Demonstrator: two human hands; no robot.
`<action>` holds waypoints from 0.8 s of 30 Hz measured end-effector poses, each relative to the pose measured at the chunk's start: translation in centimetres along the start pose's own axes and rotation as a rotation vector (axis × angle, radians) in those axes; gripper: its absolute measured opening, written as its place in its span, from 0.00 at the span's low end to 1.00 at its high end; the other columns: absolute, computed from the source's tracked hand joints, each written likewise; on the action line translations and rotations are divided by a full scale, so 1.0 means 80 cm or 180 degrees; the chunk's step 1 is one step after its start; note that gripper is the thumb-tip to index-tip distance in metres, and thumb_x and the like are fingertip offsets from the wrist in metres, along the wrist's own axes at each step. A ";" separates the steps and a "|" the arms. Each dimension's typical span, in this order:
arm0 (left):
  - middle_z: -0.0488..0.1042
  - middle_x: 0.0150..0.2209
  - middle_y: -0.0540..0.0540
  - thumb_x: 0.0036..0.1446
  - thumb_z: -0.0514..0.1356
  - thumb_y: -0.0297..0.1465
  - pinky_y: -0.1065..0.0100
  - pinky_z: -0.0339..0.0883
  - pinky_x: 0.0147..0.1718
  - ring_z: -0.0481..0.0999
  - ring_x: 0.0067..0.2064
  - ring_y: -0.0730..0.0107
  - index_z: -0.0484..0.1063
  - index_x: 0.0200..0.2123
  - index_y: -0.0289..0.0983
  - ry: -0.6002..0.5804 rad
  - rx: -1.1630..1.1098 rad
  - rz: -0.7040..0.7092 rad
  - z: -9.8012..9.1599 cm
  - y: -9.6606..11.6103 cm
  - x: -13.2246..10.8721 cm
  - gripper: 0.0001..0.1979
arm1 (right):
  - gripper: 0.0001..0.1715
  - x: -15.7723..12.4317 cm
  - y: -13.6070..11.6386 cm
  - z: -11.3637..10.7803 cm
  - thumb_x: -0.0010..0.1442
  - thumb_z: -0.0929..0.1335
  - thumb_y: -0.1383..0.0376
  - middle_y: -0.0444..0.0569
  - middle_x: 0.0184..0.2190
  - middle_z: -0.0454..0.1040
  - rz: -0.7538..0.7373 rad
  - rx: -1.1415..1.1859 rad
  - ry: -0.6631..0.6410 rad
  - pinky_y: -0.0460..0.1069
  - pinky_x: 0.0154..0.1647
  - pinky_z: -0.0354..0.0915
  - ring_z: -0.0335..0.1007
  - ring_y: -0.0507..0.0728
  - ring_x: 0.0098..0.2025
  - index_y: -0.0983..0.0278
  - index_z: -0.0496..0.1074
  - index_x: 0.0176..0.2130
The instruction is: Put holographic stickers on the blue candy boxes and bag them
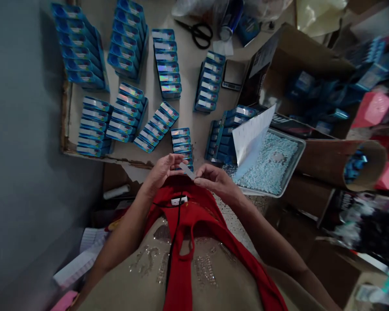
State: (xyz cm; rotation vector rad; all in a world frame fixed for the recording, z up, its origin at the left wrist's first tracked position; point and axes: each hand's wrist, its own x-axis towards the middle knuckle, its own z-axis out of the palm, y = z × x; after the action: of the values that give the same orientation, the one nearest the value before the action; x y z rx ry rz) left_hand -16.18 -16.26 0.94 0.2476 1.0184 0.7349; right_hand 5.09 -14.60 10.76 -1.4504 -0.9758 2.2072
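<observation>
My left hand [162, 169] and my right hand [214, 178] meet close to my chest, both pinching a small pale strip [187, 171], like a sticker or label. The fingers of both hands are closed on its ends. Just beyond the hands stands a short row of small blue boxes [182, 144] at the table's near edge. A white sticker sheet [251, 138] leans up out of a metal tray [297, 157] to the right of my right hand.
Several rows of the same blue boxes [167, 60] cover the tabletop [188, 108]. Black scissors [197, 32] lie at the far edge. The tray holds small pale blue bits. Open cardboard boxes [294, 56] with more blue packs crowd the right side.
</observation>
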 end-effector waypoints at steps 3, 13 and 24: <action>0.83 0.41 0.39 0.45 0.72 0.59 0.64 0.80 0.41 0.83 0.41 0.62 0.80 0.43 0.35 -0.0185 0.0140 -0.0017 0.002 0.008 -0.006 0.35 | 0.26 -0.006 0.008 0.012 0.53 0.78 0.44 0.42 0.30 0.73 -0.0052 -0.0095 0.0225 0.47 0.34 0.61 0.65 0.52 0.32 0.60 0.71 0.33; 0.80 0.29 0.47 0.38 0.79 0.50 0.67 0.78 0.34 0.79 0.32 0.67 0.76 0.30 0.36 0.0064 0.0704 0.0055 0.010 0.028 -0.024 0.27 | 0.29 -0.018 0.032 0.017 0.53 0.76 0.40 0.42 0.26 0.71 -0.0269 -0.0537 0.0823 0.48 0.32 0.59 0.63 0.52 0.30 0.61 0.71 0.30; 0.80 0.34 0.43 0.55 0.71 0.48 0.63 0.66 0.38 0.76 0.36 0.63 0.78 0.37 0.37 0.0256 0.2371 0.1756 0.145 0.051 0.132 0.19 | 0.12 -0.085 -0.013 -0.040 0.64 0.72 0.56 0.44 0.29 0.75 -0.0579 -0.2462 0.1352 0.50 0.34 0.59 0.66 0.54 0.31 0.59 0.73 0.33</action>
State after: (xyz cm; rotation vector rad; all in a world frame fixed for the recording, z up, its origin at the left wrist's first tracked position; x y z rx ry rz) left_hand -4.89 -4.64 1.91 1.1862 1.2891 0.8314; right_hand 10.79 -16.76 15.22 -1.9190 -1.8046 1.3344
